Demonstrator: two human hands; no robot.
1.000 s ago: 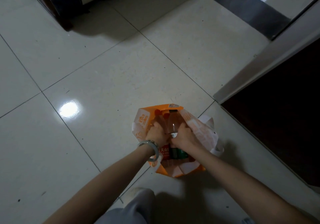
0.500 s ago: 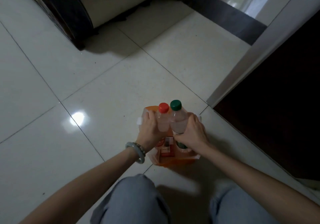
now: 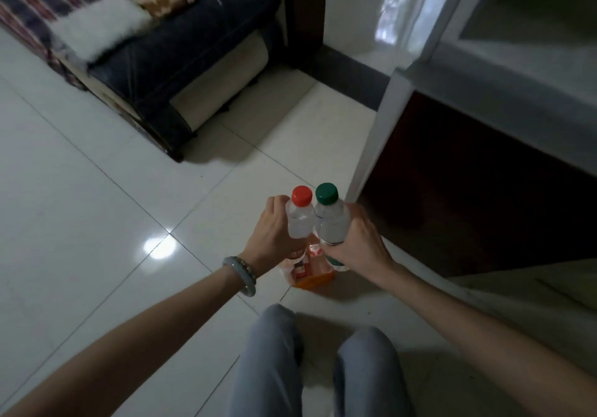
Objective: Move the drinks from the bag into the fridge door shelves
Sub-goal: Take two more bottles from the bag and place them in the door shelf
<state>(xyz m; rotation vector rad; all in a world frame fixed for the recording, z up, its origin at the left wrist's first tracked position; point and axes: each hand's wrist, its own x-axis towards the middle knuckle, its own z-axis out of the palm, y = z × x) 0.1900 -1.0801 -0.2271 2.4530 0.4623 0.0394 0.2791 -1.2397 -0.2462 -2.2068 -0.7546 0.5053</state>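
My left hand (image 3: 273, 234) grips a clear bottle with a red cap (image 3: 300, 219). My right hand (image 3: 358, 242) grips a clear bottle with a green cap (image 3: 331, 219). The two bottles stand upright, side by side and touching, held above the orange and white bag (image 3: 311, 271) on the tiled floor. Most of the bag is hidden under my hands and the bottles. At the right, the white edge of the fridge door (image 3: 378, 132) rises beside a dark opening (image 3: 468, 184).
A dark sofa (image 3: 181, 61) with a patterned blanket stands at the back left. A dark doorframe (image 3: 303, 16) is behind it. My knees (image 3: 323, 361) in grey trousers show at the bottom. Pale floor tiles spread out to the left.
Both hands have lifted the two bottles up out of the bag. The view has risen and tilted up, so the sofa and the fridge door now show more.
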